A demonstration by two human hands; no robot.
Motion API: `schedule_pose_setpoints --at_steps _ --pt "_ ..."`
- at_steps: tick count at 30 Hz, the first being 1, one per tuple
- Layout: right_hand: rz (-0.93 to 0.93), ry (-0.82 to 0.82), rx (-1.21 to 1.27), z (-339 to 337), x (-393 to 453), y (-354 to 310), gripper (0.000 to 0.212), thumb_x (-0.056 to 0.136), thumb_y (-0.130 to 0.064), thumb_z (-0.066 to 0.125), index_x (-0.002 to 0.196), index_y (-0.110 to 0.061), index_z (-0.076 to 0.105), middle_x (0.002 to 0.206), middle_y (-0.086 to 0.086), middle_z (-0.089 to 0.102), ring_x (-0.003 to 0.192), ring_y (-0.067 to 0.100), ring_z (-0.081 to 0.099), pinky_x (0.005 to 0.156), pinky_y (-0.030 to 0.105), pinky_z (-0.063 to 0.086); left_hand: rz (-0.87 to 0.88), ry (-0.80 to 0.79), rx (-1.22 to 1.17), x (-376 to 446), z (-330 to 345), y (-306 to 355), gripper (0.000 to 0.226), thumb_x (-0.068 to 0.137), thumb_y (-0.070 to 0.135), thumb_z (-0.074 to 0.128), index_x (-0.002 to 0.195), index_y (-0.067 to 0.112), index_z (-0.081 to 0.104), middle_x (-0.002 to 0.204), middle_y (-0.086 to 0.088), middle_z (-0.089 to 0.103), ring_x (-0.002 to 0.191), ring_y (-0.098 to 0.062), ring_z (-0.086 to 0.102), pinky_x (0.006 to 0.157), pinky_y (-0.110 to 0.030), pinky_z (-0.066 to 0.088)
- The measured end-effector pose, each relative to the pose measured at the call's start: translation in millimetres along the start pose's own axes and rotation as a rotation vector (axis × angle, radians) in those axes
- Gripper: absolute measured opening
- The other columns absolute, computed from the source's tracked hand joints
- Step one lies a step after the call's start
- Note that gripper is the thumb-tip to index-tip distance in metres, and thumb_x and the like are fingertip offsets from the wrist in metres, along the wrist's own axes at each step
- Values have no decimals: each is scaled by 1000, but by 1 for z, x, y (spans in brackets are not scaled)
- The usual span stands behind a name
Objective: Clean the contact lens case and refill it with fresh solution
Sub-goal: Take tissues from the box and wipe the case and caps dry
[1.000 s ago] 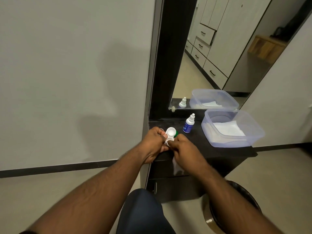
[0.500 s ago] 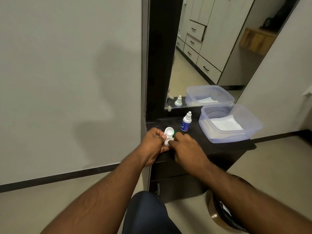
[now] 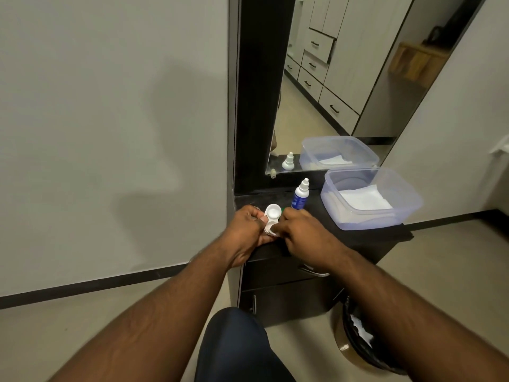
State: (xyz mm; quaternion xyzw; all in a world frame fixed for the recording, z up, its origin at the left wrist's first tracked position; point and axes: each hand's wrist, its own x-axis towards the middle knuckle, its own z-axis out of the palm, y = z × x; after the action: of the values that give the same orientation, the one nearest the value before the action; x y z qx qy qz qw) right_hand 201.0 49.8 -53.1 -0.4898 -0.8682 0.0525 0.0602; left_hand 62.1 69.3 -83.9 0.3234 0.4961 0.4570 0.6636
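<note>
The contact lens case (image 3: 272, 219) is held just above the front left corner of the dark bench (image 3: 366, 238), pinched between both hands so that neither has to let go while the other works. The left hand (image 3: 246, 227) closes its fingers (image 3: 260, 220) on the case from the 9 o'clock side, steadying it, while the right hand (image 3: 301, 230) presses in from 3 o'clock with its fingers (image 3: 278, 230) curled tight onto the near well; a small white scrap shows at the fingertips, perhaps a tissue, though it is too small to tell. The far well sits open and faces up, white and seemingly empty, which suits wiping or draining before any refill. My reading is that the cleaning step is in hand and the filling not yet begun. The solution bottle (image 3: 300, 194) stands upright with its cap on at about 1 o'clock from the case, near enough for the right hand to reach without shifting the body. A clear plastic tub (image 3: 396, 216) with white paper lying in it sits further along at 2 o'clock, probably the supply of wipes. A lined bin (image 3: 355, 337) stands on the floor at 5 o'clock beside the bench, handy for discarding used paper. A glimpse of green shows just behind the case, likely a cap, though mostly hidden.
</note>
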Motion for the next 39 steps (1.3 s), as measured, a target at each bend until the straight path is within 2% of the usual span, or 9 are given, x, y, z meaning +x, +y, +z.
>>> schedule_pose_setpoints --at_steps 6,10,14,18,25,27,31,33,39 --pt "-84 -23 -126 2 -3 -7 33 93 -16 48 124 -19 58 113 6 51 96 24 47 77 34 40 -9 27 53 1 0 1 7 97 2 47 96 8 52 99 -16 62 81 -22 66 70 -34 61" --pt "-75 -25 -204 -9 0 -2 35 93 -21 52 128 -24 56 120 3 49 106 22 45 85 34 42 -8 12 46 -1 1 1 7 96 2 48 93 7 51 99 -17 61 83 -25 67 74 -38 60" --pt "-100 -37 -207 -3 1 -11 36 93 -21 51 129 -20 55 123 5 49 106 22 46 86 33 41 -14 24 54 -2 -1 2 10 96 0 46 103 5 52 100 -16 61 80 -22 65 64 -31 61" --pt "-78 -32 -230 -9 -1 -1 37 93 -21 51 129 -24 54 121 3 48 105 22 45 84 34 42 -4 3 45 -2 0 1 10 95 0 49 90 8 51 96 -17 62 78 -23 67 71 -37 61" --pt "-112 -68 -207 -9 0 0 36 94 -22 51 130 -26 54 121 3 49 105 21 45 84 31 40 -19 11 73 0 -2 3 9 95 0 49 91 7 53 95 -16 64 78 -22 69 67 -34 61" --pt "-126 -17 -220 -13 -1 7 35 93 -21 54 127 -27 57 117 3 50 105 22 47 83 32 41 -7 1 93 1 -2 1 10 93 0 52 87 9 52 95 -17 64 80 -25 69 72 -38 61" --pt "19 268 107 -12 -3 8 33 87 -4 56 116 -15 66 103 3 54 96 15 49 79 25 44 1 -51 64 1 -4 0 10 92 -3 52 89 6 52 96 -21 67 78 -28 71 77 -42 60" --pt "54 388 75 -16 -1 15 35 82 2 60 114 -11 67 98 6 54 91 19 51 75 30 48 -6 -65 71 2 -5 0 8 92 -3 50 91 5 53 98 -25 68 79 -31 72 79 -45 59" --pt "-270 202 -158 -25 4 25 35 70 2 77 104 -6 71 92 11 65 80 23 63 64 30 53 -20 -103 146 2 -8 1 6 93 6 55 98 4 57 106 -23 67 85 -32 72 80 -43 59"
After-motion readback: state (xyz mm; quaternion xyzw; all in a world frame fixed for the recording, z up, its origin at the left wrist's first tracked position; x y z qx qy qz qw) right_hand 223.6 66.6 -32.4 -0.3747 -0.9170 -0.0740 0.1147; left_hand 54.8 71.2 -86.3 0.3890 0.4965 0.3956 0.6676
